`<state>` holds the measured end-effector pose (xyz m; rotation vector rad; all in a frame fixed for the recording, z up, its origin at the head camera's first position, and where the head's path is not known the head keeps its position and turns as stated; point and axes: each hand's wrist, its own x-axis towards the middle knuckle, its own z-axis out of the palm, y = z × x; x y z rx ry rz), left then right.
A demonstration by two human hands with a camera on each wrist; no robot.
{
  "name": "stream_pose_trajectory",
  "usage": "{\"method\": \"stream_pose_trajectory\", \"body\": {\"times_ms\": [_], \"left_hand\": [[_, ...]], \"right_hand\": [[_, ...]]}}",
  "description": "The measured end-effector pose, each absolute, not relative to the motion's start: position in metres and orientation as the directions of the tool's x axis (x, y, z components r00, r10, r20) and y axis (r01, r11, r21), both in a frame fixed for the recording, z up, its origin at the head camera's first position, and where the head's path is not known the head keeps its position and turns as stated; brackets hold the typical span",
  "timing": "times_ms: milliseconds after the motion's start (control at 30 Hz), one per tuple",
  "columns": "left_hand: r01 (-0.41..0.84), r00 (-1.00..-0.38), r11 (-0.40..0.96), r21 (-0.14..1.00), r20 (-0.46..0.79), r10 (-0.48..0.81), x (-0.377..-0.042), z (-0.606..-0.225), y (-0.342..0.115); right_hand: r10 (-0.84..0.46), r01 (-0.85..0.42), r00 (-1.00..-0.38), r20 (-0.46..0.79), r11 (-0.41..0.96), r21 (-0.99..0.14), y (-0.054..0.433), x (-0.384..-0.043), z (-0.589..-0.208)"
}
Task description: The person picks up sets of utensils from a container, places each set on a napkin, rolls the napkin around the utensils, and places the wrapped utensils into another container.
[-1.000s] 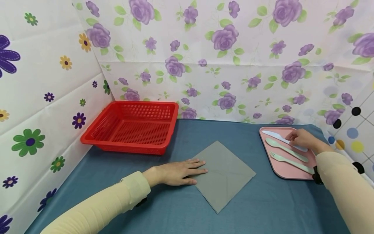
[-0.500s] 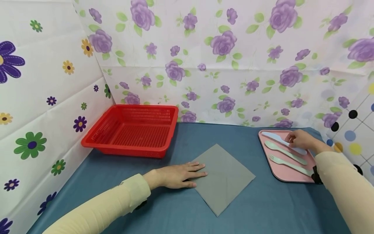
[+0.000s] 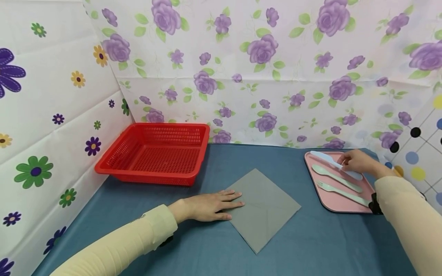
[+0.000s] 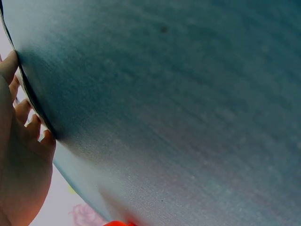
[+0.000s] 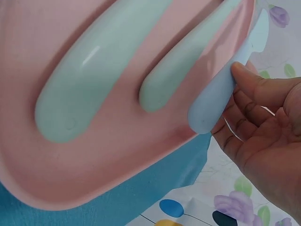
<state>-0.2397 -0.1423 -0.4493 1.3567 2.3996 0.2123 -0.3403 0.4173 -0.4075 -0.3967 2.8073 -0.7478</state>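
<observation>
My left hand (image 3: pixel 210 206) lies flat with its fingers spread on the left corner of a grey folded napkin (image 3: pixel 266 212), which is turned like a diamond on the table. At the right, my right hand (image 3: pixel 360 161) pinches a pale blue plastic knife (image 3: pixel 325 157) by its handle, over the far side of a pink tray (image 3: pixel 333 203). Thumb and fingers meet around the knife handle (image 5: pixel 211 106) in the right wrist view. A mint-green spoon (image 3: pixel 336 178) and a mint-green fork (image 3: pixel 342 193) rest side by side on the tray.
A red perforated plastic basket (image 3: pixel 152 176) stands at the back left. Flowered sheets (image 3: pixel 235 99) hang behind and at the sides of the table. Blue-grey cloth (image 3: pixel 214 249) covers the tabletop around the napkin.
The knife's tip has risen slightly toward the tray's far rim in my right hand's grip. My left hand keeps its place on the napkin. The head view has shifted a little.
</observation>
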Motion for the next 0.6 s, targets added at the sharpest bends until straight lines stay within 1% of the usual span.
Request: {"method": "stream_pose_trajectory", "body": {"times_ms": [267,600], "left_hand": [[0.795,-0.463,0.522,0.309,-0.247,0.851,-0.241,-0.448,-0.141],[0.796,-0.457,0.519,0.311,-0.252,0.853,-0.241,-0.452,-0.142]], "right_hand": [[-0.283,-0.132,-0.942,-0.18,0.806,-0.576,0.421,-0.342,-0.405],[-0.29,-0.103,-0.936,-0.197,0.764,-0.637,0.408,-0.339,-0.391]]}}
